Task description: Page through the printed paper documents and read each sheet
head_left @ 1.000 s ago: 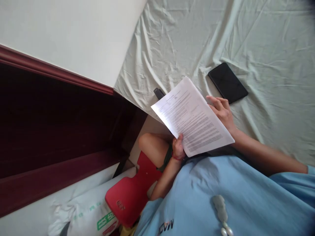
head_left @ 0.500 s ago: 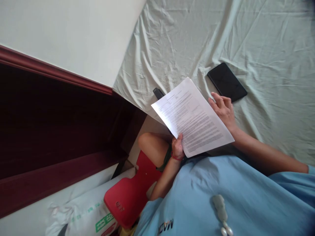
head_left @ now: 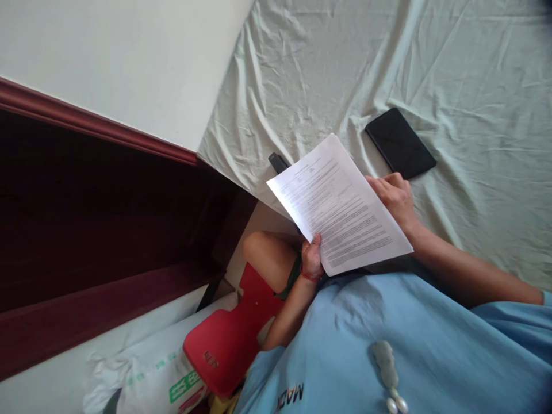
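Note:
Several sheets of printed paper (head_left: 334, 207), stacked together, are held tilted above my lap. My left hand (head_left: 311, 259) grips their lower left edge, with the thumb on top and the other fingers hidden underneath. At the right edge of the sheets, my right hand (head_left: 395, 198) is closed, its fingers curled against the paper; the fingertips are partly hidden. A black phone-like device (head_left: 401, 142) lies on the pale cloth just beyond the right hand. Behind the top left corner of the sheets, a dark narrow object (head_left: 278, 162) is partly covered.
Wrinkled pale green cloth (head_left: 319, 69) covers the surface ahead. To the left is a dark red wooden frame (head_left: 99, 132) with a white surface above it. Below sit a red plastic stool (head_left: 224, 345) and a white sack (head_left: 150, 368) with green print.
My right hand's fingers have curled in from a spread pose toward the right edge of the sheets. The left hand keeps its grip, and the sheets have barely shifted.

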The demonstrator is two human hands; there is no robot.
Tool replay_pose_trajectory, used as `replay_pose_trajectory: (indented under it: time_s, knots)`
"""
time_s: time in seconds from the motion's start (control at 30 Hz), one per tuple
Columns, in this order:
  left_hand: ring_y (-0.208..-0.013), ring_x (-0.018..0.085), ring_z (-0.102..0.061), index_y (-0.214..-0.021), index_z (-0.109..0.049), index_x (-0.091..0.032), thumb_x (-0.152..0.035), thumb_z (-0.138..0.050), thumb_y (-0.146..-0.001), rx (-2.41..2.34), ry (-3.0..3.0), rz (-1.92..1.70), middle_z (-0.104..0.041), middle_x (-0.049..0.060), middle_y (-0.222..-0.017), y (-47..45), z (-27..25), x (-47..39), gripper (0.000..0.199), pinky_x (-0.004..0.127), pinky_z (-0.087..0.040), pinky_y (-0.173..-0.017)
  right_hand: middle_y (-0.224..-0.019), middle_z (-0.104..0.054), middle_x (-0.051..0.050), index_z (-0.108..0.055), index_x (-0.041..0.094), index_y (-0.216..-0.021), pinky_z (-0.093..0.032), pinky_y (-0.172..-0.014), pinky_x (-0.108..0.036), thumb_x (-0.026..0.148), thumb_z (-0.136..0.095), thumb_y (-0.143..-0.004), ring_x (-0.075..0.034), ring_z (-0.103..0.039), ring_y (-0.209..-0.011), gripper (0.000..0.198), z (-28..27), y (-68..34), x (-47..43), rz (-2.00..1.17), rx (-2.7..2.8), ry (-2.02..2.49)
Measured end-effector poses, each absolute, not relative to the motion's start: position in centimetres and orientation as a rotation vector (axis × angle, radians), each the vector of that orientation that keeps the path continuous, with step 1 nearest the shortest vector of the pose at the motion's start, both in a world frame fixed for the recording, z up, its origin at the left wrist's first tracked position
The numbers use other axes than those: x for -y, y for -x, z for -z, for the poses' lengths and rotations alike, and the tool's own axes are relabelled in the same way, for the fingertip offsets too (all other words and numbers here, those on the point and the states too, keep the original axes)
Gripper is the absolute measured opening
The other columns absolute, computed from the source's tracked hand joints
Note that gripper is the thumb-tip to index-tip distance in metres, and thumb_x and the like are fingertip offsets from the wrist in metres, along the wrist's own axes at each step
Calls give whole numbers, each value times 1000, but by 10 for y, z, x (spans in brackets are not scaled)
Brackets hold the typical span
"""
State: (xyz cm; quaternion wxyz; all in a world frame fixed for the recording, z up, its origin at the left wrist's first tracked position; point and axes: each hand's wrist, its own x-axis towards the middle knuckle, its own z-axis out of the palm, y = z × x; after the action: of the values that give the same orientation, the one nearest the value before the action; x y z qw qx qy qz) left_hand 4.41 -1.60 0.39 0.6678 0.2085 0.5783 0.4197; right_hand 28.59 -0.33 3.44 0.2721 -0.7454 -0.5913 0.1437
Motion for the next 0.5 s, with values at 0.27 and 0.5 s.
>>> replay_pose_trajectory:
  time_s: [0.27,0.5]
  knots:
    - [-123,38,-78,-103,-83,-13,-58,-101,-63,-1286,-455,-961,-85,16,-113,-45,-2,18,63,51,-59,-113,-90,-82,-11,-79,24,-125,-48,-65,-41,54,-55,-102,-31,-73,-76,45,-50,-316,-7,-947,1393,2031]
    - [-123,38,-77,-104,-83,-13,-63,-102,-59,-1282,-481,-936,-84,17,-114,-46,-7,16,69,51,-58,-115,-82,-79,-7,-81,24,-88,-55,-67,-36,90,-49,-96,-26,-73,-76,73,-67,-329,-8,-1439,1322,1693]
